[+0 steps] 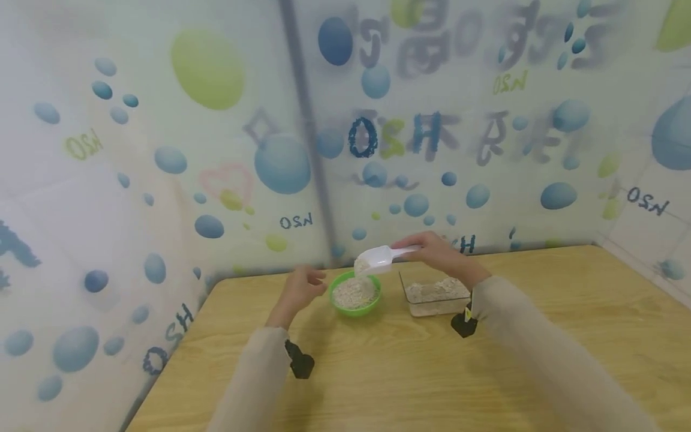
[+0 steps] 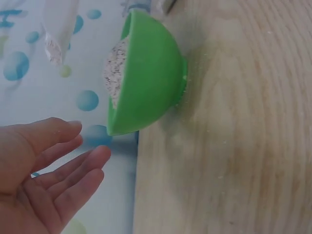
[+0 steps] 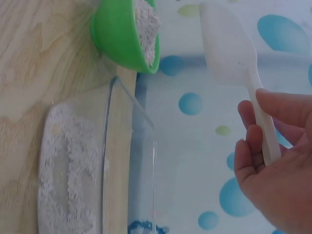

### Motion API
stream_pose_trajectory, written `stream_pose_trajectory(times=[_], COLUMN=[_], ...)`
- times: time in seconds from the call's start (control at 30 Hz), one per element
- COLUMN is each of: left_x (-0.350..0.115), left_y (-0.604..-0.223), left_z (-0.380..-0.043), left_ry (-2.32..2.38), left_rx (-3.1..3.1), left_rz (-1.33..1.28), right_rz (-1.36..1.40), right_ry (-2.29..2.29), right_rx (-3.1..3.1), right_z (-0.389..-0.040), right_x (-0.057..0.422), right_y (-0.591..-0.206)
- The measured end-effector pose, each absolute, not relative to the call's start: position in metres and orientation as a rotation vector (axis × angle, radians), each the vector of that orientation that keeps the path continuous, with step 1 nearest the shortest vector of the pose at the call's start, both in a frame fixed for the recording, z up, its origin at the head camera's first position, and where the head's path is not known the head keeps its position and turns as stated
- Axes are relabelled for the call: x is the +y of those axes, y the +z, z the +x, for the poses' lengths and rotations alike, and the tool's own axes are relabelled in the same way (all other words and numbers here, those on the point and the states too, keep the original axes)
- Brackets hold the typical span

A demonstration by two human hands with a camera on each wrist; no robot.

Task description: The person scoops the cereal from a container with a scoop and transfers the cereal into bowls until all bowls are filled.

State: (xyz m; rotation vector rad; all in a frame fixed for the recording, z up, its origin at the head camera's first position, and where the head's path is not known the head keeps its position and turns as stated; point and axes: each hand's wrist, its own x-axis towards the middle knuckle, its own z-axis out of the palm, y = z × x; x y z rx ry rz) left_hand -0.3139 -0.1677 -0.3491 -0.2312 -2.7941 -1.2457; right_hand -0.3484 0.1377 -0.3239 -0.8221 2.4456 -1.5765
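Note:
My right hand [image 1: 433,251] grips the handle of a white scoop [image 1: 380,258], fingers curled round it in the right wrist view. The scoop is over the green bowl [image 1: 357,312], its mouth toward the left, with pale flakes [image 1: 362,265] at its front. Similar flakes [image 1: 353,294] heap the bowl up to its rim. Beside the bowl's left side is my left hand [image 2: 53,170], fingers relaxed and holding nothing, a small gap from the rim. A clear rectangular container [image 3: 105,141] with more of the flakes stands right of the bowl, below my right forearm.
The wooden table [image 1: 372,372] carries the bowl and container near its back edge. Close behind rises a wall covering [image 1: 345,198] printed with blue and green dots. Black wrist devices [image 1: 300,362] sit at both sleeve cuffs.

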Motion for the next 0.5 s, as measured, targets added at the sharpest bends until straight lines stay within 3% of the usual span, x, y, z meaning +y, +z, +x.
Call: stream_pose_trajectory(times=[0.5], left_x=[-0.161], left_y=[-0.364], left_z=[-0.314], left_ry=[-1.329], left_rx=[-2.847], left_rz=[-0.309], right_rz=[-0.993], right_ry=[-1.144], right_rx=[2.732], right_z=[-0.358], right_x=[0.086], right_y=[-0.313])
